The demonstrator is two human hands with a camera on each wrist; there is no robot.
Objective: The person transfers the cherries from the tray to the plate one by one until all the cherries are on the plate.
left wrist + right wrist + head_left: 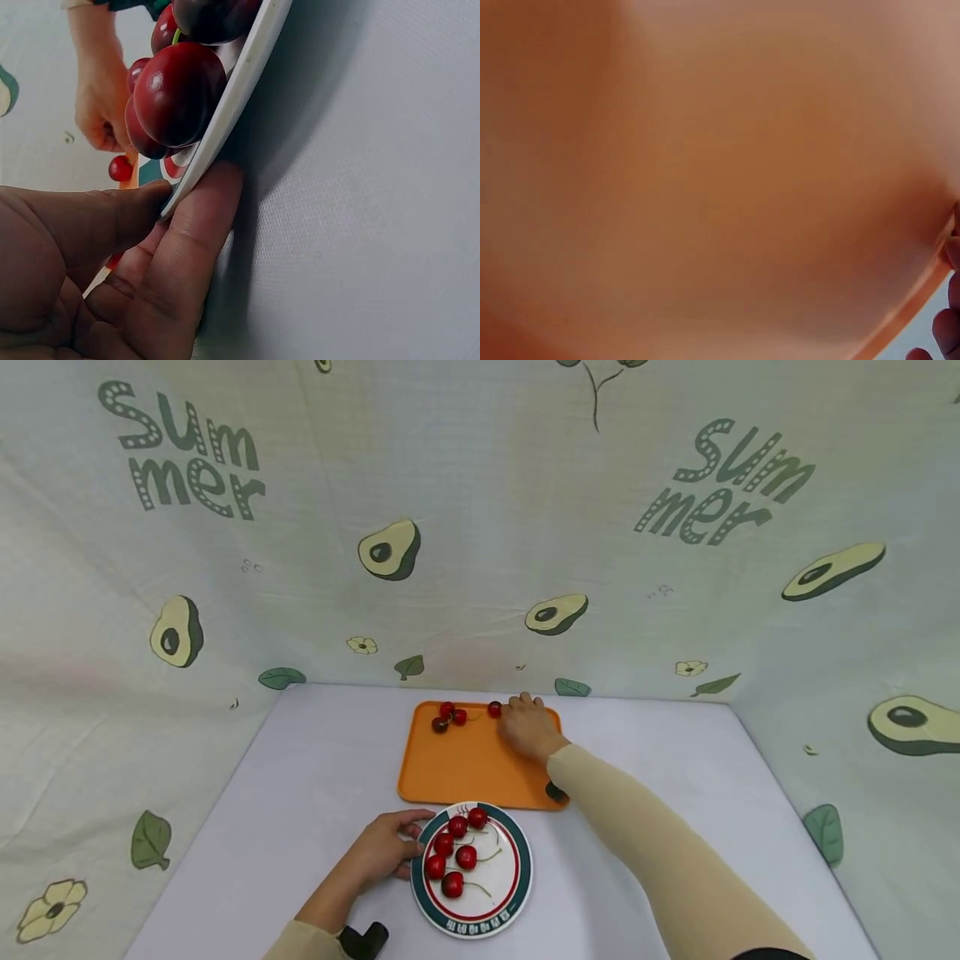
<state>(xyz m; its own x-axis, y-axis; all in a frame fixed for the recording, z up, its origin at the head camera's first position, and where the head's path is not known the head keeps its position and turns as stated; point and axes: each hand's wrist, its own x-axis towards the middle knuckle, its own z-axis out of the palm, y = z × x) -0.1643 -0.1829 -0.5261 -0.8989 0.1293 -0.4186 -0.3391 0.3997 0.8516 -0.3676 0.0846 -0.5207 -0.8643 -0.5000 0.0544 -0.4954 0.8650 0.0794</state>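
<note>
My left hand (386, 849) pinches the left rim of a white plate (498, 906) with a green band and a red ring. In the left wrist view the thumb lies on top of the rim and a finger underneath. Several dark red cherries (466, 857), some with green stems, lie on the plate. My right hand (528, 727) is over the far right part of an orange tray (465, 768), fingers bent, right beside a single cherry (495, 709). Its fingertips (951, 251) appear at the tray's rim in the right wrist view; I cannot tell whether they hold anything.
Three more cherries (447, 710) sit together at the tray's far left corner. Tray and plate stand on a white table (322, 760), the plate just in front of the tray. Behind hangs a pale cloth (465, 485) printed with avocados and lettering.
</note>
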